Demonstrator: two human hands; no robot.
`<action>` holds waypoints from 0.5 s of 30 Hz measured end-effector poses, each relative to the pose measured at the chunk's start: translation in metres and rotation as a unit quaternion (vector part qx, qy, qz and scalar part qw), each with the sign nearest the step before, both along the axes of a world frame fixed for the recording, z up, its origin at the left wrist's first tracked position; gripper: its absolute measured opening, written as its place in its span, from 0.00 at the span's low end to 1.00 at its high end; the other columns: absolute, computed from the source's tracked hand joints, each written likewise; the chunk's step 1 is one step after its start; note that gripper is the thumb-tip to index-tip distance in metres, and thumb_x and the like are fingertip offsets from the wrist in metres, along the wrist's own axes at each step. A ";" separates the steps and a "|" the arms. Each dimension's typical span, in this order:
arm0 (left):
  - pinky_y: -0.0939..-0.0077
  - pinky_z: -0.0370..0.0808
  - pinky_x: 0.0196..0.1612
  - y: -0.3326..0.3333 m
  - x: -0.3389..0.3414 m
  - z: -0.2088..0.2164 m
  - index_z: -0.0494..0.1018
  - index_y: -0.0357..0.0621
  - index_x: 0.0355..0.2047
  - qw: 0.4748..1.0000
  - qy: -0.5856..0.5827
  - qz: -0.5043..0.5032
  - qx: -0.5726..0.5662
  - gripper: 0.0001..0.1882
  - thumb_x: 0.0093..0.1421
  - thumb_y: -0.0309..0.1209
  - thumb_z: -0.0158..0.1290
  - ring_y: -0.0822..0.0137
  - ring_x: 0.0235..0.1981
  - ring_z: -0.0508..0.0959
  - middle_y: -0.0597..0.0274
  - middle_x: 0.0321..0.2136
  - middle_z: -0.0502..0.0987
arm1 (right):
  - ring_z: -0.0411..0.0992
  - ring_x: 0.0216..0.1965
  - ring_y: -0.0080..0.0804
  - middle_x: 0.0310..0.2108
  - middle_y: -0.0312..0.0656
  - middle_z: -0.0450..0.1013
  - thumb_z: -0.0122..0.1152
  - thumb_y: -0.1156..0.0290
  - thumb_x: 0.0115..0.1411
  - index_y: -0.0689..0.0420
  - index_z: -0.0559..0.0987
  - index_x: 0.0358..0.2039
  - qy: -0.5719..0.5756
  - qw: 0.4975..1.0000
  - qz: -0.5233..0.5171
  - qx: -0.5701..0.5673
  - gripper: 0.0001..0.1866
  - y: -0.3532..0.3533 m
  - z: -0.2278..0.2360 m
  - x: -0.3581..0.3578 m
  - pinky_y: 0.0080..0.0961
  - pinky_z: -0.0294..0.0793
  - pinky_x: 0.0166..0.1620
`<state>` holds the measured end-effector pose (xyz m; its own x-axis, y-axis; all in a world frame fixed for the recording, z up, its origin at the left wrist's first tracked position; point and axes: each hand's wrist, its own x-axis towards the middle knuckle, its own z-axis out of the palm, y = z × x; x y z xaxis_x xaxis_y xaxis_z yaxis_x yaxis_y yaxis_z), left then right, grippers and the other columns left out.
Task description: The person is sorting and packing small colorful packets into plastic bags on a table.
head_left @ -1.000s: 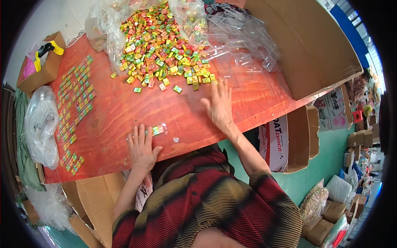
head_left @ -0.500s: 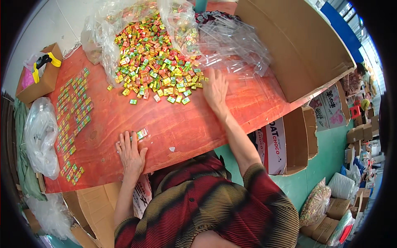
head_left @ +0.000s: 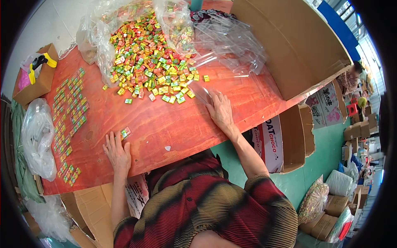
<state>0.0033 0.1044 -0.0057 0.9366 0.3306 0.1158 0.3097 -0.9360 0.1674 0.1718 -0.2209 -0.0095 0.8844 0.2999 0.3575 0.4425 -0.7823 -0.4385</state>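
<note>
My left hand (head_left: 118, 155) lies on the red wooden table (head_left: 165, 122) with its fingers stretched out. Right at its fingertips sits a short row of small coloured boxes (head_left: 125, 132). Farther right, my right hand (head_left: 220, 109) has its fingers on one end of a clear plastic sleeve (head_left: 200, 91), which slants up toward the left. Beyond it a big heap of small red, yellow and green boxes (head_left: 149, 62) spills from a clear plastic bag (head_left: 97, 41). A loose pile of clear plastic sleeves (head_left: 231, 45) lies at the far right of the heap.
Several rows of small boxes (head_left: 68, 111) are laid out on the table's left side. A tall cardboard box (head_left: 289, 45) stands at the back right. At the far left are a small carton (head_left: 39, 82) and a crumpled plastic bag (head_left: 38, 138). An open carton (head_left: 293, 138) stands below the right edge.
My right hand has come back from the sleeve pile toward me, bringing a clear plastic sleeve. My left hand stays near the short row of boxes. The whole view has shifted slightly.
</note>
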 end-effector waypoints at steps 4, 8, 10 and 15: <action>0.46 0.43 0.59 0.002 0.003 0.002 0.56 0.44 0.56 1.000 -0.004 0.023 0.003 0.25 0.59 0.38 0.43 0.50 0.61 0.48 0.49 0.58 0.54 | 0.64 0.40 0.46 0.39 0.49 0.67 0.58 0.73 0.46 0.59 0.67 0.47 -0.015 1.000 0.015 -0.005 0.25 -0.011 0.000 -0.011 0.37 0.63 0.43; 0.44 0.45 0.58 -0.006 0.009 0.000 0.58 0.43 0.54 0.996 -0.059 0.017 0.072 0.26 0.56 0.37 0.46 0.48 0.61 0.48 0.49 0.58 0.54 | 0.65 0.39 0.46 0.39 0.47 0.67 0.58 0.74 0.46 0.60 0.67 0.47 -0.035 0.998 0.047 0.008 0.25 -0.015 0.001 -0.009 0.37 0.64 0.43; 0.43 0.45 0.58 -0.013 0.012 0.001 0.59 0.42 0.54 0.989 -0.100 0.009 0.105 0.26 0.56 0.36 0.47 0.48 0.61 0.48 0.49 0.58 0.54 | 0.65 0.40 0.45 0.39 0.47 0.67 0.59 0.75 0.45 0.60 0.67 0.47 -0.045 0.996 0.078 0.029 0.25 -0.014 -0.001 -0.012 0.37 0.64 0.43; 0.46 0.53 0.55 -0.077 0.032 0.032 0.61 0.44 0.52 0.964 -0.144 -0.201 0.103 0.31 0.47 0.38 0.56 0.48 0.58 0.54 0.49 0.56 0.56 | 0.65 0.40 0.44 0.39 0.47 0.67 0.59 0.76 0.45 0.59 0.67 0.47 -0.069 0.979 0.189 0.032 0.26 0.002 0.010 -0.031 0.37 0.64 0.43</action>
<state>0.0357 0.0272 0.0260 0.9036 -0.1091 0.4143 -0.1158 -0.9932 -0.0090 0.1409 -0.2185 0.0005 0.6566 0.5688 0.4953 0.7535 -0.5243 -0.3968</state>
